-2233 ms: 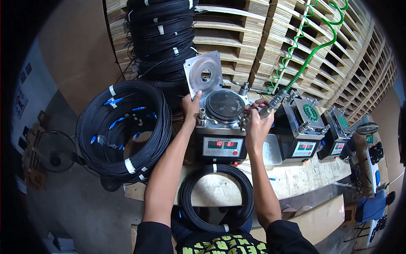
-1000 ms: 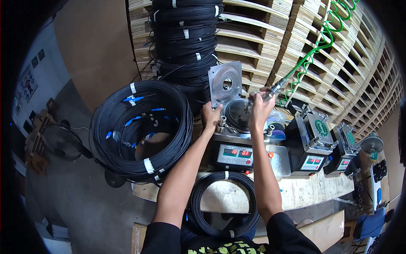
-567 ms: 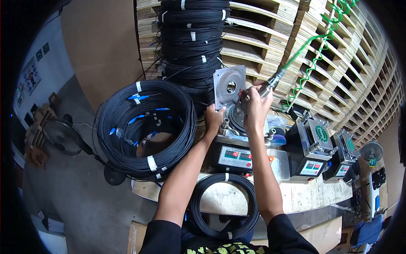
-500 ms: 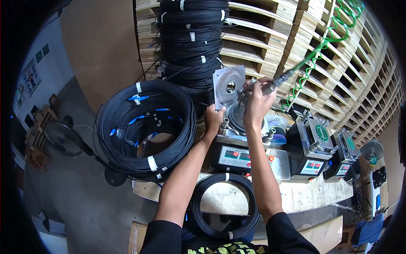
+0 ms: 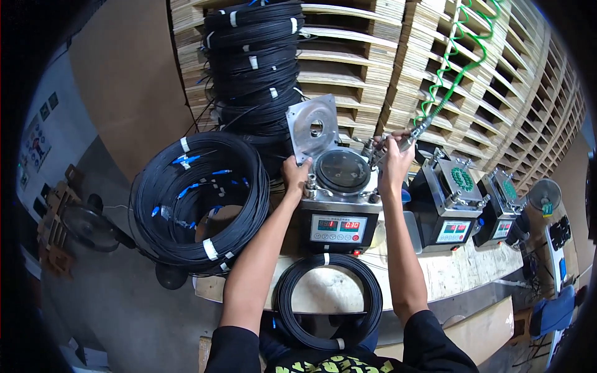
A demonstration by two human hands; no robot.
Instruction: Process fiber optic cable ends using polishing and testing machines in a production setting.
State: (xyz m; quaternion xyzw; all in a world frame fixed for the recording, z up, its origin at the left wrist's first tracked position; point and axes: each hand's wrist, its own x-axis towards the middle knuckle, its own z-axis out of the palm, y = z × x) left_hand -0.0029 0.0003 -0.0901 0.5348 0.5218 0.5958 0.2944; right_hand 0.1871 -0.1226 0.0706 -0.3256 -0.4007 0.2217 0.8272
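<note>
In front of me stands a polishing machine (image 5: 339,225) with a lit display and a round dark pad (image 5: 342,171) on top. A square metal plate (image 5: 301,124) with a central hole is tilted up behind the pad. My left hand (image 5: 295,177) is closed at the plate's lower left corner, its thumb against the metal; part of its grip is hidden. My right hand (image 5: 398,158) is wrapped round an air blow gun (image 5: 407,143), held over the machine's right rear corner. A green coiled hose (image 5: 454,84) runs up from the gun.
A coil of black cable (image 5: 286,298) lies at the bench's front edge before me. Bigger cable coils (image 5: 140,211) with blue connectors stand at left, and a tall coil stack (image 5: 252,81) behind. Two similar machines (image 5: 454,227) sit at right. Wooden pallets (image 5: 348,62) rise behind.
My right hand and the blow gun have moved right, off the pad, uncovering it. The view has shifted slightly. My left hand stays at the plate's corner. The machine's display has changed.
</note>
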